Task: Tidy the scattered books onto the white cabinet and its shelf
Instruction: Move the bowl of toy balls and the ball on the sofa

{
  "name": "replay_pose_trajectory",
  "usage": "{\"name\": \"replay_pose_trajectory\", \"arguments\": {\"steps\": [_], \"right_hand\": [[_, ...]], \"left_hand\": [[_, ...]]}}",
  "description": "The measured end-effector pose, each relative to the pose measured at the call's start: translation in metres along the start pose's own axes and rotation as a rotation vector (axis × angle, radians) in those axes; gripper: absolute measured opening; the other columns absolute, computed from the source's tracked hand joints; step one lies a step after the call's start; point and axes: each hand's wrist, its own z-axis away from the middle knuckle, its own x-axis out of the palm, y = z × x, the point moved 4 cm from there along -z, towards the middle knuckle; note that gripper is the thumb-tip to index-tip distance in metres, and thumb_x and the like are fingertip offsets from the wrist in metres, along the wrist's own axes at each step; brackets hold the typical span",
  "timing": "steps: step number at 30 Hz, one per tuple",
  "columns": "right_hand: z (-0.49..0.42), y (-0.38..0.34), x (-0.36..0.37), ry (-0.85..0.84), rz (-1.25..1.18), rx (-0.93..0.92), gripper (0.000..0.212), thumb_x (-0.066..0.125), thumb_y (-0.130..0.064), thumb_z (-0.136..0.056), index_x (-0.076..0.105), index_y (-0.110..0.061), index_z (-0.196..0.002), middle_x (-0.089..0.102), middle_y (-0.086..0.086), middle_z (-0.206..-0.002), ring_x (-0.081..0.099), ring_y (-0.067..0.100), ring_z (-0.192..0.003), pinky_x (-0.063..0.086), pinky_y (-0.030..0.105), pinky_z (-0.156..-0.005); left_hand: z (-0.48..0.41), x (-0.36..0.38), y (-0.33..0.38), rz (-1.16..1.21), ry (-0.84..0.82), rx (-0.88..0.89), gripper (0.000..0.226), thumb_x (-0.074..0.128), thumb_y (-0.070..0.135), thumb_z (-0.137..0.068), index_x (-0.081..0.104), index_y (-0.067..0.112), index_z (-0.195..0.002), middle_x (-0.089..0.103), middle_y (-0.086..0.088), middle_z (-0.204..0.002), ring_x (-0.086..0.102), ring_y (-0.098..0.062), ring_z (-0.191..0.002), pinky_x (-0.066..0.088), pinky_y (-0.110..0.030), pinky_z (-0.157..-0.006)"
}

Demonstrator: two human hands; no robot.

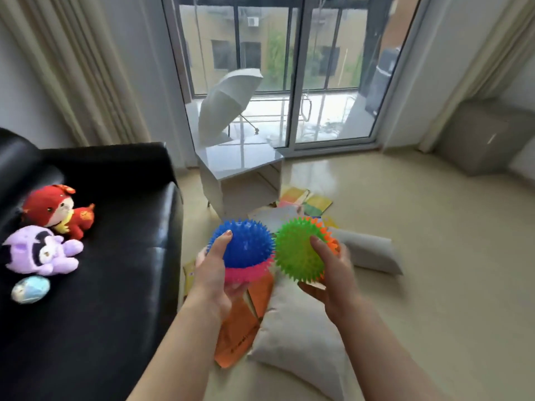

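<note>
My left hand [214,270] grips a blue spiky ball [246,244] stacked on a pink spiky ball [249,274]. My right hand [333,273] grips a green spiky ball [298,250] with an orange spiky ball [331,241] behind it. The white cabinet [240,160] stands ahead by the glass door, its open shelf [249,192] facing me. Several books [307,202] lie scattered on the floor in front of the cabinet. An orange book [240,328] lies on the floor under my hands.
A black sofa [110,227] fills the left, with a red plush toy [55,208], a purple plush toy [43,250] and a small pale blue toy [30,289] on it. Two grey cushions [301,337] [367,250] lie on the floor. A white umbrella [228,102] stands behind the cabinet.
</note>
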Motion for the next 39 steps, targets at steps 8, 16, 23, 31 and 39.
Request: {"name": "replay_pose_trajectory", "arguments": {"steps": [8,16,23,31,39], "right_hand": [[0.005,-0.06,-0.192,0.163,-0.026,-0.069,0.038,0.065,-0.032,-0.084,0.048,-0.028,-0.118,0.058,-0.001,-0.116,0.059,0.022,-0.099,0.05,0.032,-0.065],[-0.029,-0.1,-0.314,0.295,-0.124,-0.012,0.038,0.065,-0.036,-0.083,0.047,-0.029,-0.116,0.057,-0.002,-0.111,0.058,0.025,-0.103,0.053,0.035,-0.064],[-0.111,-0.17,-0.421,0.479,-0.198,-0.007,0.056,0.066,-0.041,-0.082,0.041,-0.026,-0.129,0.052,0.002,-0.118,0.056,0.026,-0.105,0.054,0.042,-0.076],[-0.235,-0.278,-0.523,0.593,-0.297,-0.047,0.062,0.066,-0.044,-0.081,0.037,-0.026,-0.133,0.05,0.004,-0.126,0.056,0.028,-0.109,0.054,0.035,-0.063],[-0.345,-0.343,-0.611,0.589,-0.299,-0.027,0.065,0.069,-0.045,-0.078,0.039,-0.026,-0.132,0.05,0.004,-0.126,0.056,0.029,-0.109,0.054,0.034,-0.059]], "left_hand": [[0.055,0.149,-0.117,-0.037,-0.113,-0.167,0.044,0.064,0.042,-0.08,0.049,0.024,-0.118,0.055,-0.009,-0.12,0.058,-0.027,-0.089,0.048,-0.035,-0.064],[0.069,0.276,-0.168,-0.151,-0.159,-0.203,0.05,0.067,0.042,-0.079,0.049,0.025,-0.123,0.053,-0.008,-0.124,0.056,-0.025,-0.09,0.047,-0.034,-0.06],[0.04,0.444,-0.218,-0.219,-0.26,-0.263,0.043,0.067,0.04,-0.08,0.047,0.024,-0.115,0.05,-0.007,-0.123,0.053,-0.023,-0.085,0.044,-0.033,-0.058],[-0.019,0.652,-0.241,-0.272,-0.375,-0.265,0.059,0.071,0.043,-0.075,0.047,0.025,-0.126,0.052,-0.008,-0.127,0.055,-0.026,-0.097,0.048,-0.035,-0.061],[-0.058,0.793,-0.271,-0.287,-0.319,-0.295,0.057,0.07,0.045,-0.076,0.046,0.023,-0.124,0.051,-0.008,-0.127,0.056,-0.027,-0.1,0.049,-0.036,-0.061]]}}
